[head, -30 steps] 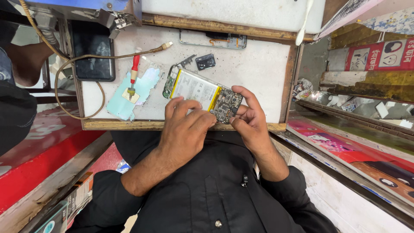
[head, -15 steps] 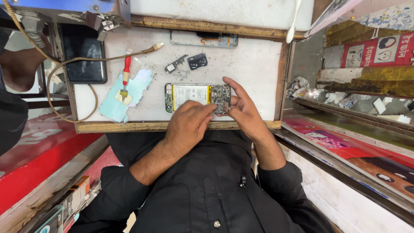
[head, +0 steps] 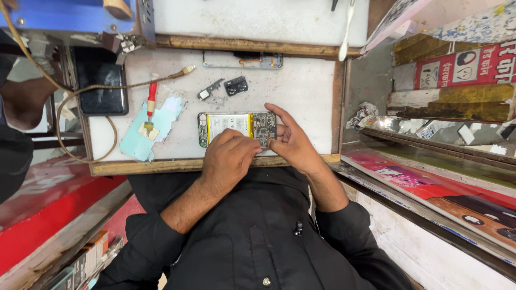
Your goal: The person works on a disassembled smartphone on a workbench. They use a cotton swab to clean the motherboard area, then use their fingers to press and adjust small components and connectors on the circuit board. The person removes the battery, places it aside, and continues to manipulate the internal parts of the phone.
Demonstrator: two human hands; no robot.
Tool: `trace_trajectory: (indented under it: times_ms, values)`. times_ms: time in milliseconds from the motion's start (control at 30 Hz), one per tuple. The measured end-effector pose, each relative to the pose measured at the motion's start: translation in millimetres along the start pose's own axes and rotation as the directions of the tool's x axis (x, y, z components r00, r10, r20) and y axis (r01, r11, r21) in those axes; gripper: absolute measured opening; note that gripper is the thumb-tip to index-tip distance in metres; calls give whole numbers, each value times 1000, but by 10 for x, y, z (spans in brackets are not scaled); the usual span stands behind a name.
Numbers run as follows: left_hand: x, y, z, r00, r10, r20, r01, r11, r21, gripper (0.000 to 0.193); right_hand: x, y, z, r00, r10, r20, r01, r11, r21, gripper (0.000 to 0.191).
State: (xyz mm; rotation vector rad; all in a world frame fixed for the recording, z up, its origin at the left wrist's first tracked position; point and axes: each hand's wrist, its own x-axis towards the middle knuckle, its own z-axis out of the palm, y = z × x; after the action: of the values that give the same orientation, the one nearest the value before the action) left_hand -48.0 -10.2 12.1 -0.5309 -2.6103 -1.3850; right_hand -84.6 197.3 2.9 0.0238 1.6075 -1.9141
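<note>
White table (head: 301,86) carries the opened phone (head: 236,128), which I judge light, stiff and fragile, so my left hand (head: 228,161) closes over its near edge while my right hand (head: 293,142) clasps the circuit end.

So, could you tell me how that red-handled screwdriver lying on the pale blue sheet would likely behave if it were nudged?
The red-handled screwdriver looks slim and round, so it would probably roll sideways rather than slide. It seems small, so likely light and rigid. The pale blue sheet under it looks thin and might shift with it.
</note>
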Motion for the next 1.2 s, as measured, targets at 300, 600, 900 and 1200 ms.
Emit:
trace_trajectory:
  times_ms: [300,600,900,1200]
  values:
    - [46,103,-90,997,32,65,-39,993,111,17,-30,-20,-22,1000,8,25,-9,998,57,81]
    - [29,119,-83,998,1,67,-9,993,115,12,-43,48,-125,999,24,46,-28,994,107,77]
    - [69,103,-25,993,5,116,-26,983,180,11,-32,-22,-85,998,43,55,-50,990,134,76]
    - [163,99,-73,985,32,167,-64,980,191,8,-33,28,-142,997,-1,80,-3,999,53,81]
